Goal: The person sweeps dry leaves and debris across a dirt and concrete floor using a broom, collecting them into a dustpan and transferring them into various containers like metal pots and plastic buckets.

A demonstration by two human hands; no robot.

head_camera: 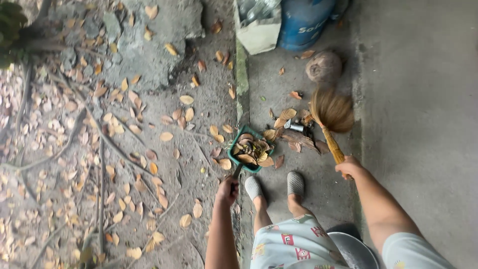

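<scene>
My left hand point(227, 190) grips the handle of a green dustpan point(238, 141) that rests on the ground and holds several dry brown leaves. My right hand point(349, 166) is closed on the wrapped handle of a soft straw broom point(332, 110), whose bristles touch the concrete to the right of the dustpan. A small pile of dry leaves and a bit of shiny litter point(294, 126) lies between the broom head and the dustpan mouth. My feet in grey shoes point(295, 183) stand just below the dustpan.
Dry leaves point(124, 129) are scattered over the dirt ground on the left, with thin roots across it. A blue gas cylinder point(303, 22), a white sack point(259, 30) and a brown coconut husk point(324, 66) stand at the top. Grey concrete floor point(423, 124) spreads right.
</scene>
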